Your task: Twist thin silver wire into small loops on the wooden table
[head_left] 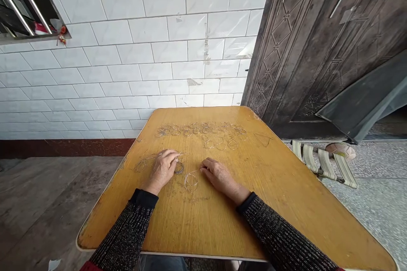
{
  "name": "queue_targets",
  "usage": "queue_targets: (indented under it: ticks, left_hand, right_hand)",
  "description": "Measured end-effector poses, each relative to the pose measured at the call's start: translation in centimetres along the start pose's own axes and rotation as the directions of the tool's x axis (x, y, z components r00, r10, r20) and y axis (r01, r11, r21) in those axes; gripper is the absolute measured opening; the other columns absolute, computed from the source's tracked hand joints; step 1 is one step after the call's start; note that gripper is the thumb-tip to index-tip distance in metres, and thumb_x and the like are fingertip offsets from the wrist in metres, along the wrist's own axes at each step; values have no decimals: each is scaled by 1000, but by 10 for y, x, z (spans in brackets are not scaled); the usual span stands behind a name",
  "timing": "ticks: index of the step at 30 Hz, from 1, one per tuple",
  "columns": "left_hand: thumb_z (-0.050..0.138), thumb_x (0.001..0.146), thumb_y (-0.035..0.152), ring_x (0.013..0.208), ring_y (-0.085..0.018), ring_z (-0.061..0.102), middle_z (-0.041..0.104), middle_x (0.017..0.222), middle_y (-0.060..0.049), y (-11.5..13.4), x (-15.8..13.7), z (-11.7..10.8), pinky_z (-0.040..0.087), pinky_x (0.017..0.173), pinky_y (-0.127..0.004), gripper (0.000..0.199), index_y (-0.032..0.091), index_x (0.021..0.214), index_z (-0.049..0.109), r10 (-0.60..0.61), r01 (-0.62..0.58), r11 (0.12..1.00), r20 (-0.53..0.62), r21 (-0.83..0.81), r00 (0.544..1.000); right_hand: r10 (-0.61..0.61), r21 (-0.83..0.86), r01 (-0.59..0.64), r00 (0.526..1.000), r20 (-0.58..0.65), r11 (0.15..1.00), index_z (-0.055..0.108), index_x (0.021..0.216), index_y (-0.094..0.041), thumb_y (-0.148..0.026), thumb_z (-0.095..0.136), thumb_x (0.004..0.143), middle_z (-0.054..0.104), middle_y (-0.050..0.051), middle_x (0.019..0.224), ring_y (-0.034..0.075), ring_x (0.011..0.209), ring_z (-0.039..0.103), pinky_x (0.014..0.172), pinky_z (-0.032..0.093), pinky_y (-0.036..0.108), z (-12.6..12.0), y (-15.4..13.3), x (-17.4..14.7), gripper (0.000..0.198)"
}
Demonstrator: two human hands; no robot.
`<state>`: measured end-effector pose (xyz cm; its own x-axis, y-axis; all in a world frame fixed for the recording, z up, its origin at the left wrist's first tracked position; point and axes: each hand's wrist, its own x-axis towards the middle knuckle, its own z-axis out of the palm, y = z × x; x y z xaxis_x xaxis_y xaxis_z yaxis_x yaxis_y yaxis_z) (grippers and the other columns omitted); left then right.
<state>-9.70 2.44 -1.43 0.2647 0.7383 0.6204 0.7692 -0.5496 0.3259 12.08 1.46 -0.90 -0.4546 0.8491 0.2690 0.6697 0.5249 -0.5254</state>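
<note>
My left hand (163, 168) rests on the wooden table (197, 228), its fingers curled together beside a small dark coil (179, 168). What those fingers pinch, if anything, is hidden. To the right, my right hand (219, 175) has thumb and forefinger closed on the end of a thin wire loop (191, 182), which lies on the tabletop between both hands. Left of my left hand is a loose tangle of thin wire (144, 163). Beyond the hands runs a row of many thin wire loops (197, 128), with a few separate loops (220, 143) just nearer.
A bent piece of wire (263, 139) lies at the table's right side. Behind the table stands a white tiled wall (133, 63). A dark carved door (295, 51) is at the right, with a striped folding stool (322, 163) on the floor. A barred window (25, 4) is at upper left.
</note>
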Motion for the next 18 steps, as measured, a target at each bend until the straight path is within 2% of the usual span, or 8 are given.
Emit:
queue_targets:
  ticks: [4,10,14,16,18]
  left_hand:
    - [43,83,19,94,-19,57,63,97,-8,7,2,-2,43,86,-35,23,18,95,62,-4,5,999,20,-50,1000]
    - [36,86,28,83,-18,61,67,87,-7,19,3,-3,45,76,-31,31,19,104,59,-183,196,968,92,-158,979]
    - [44,81,30,79,-18,61,68,83,-6,23,2,-1,45,72,-29,27,20,97,63,-231,249,931,96,-267,968]
    - [48,78,31,72,-17,60,68,83,-6,29,4,-2,44,67,-27,24,20,92,65,-276,286,900,76,-330,958]
    - [48,78,35,58,-13,55,67,79,-5,41,10,-5,42,56,-24,26,20,91,65,-383,377,820,76,-431,921]
  right_hand:
    - [-5,167,18,997,-79,986,53,70,-16,-11,45,80,55,3,71,13,68,50,64,37,23,1,6,2,13]
    - [72,401,-20,991,-115,916,50,66,-17,-15,45,79,45,-3,53,11,52,44,53,33,21,2,6,3,15]
    - [114,516,-36,986,-122,856,49,67,-17,-19,45,80,43,-5,49,9,47,41,49,31,21,1,7,4,14]
    - [128,555,-32,983,-134,831,49,67,-18,-22,45,80,41,-5,49,9,46,40,47,31,20,-2,10,5,14]
    - [130,566,-16,979,-160,824,49,69,-18,-24,45,80,40,-6,49,9,44,39,46,30,20,-7,13,7,14]
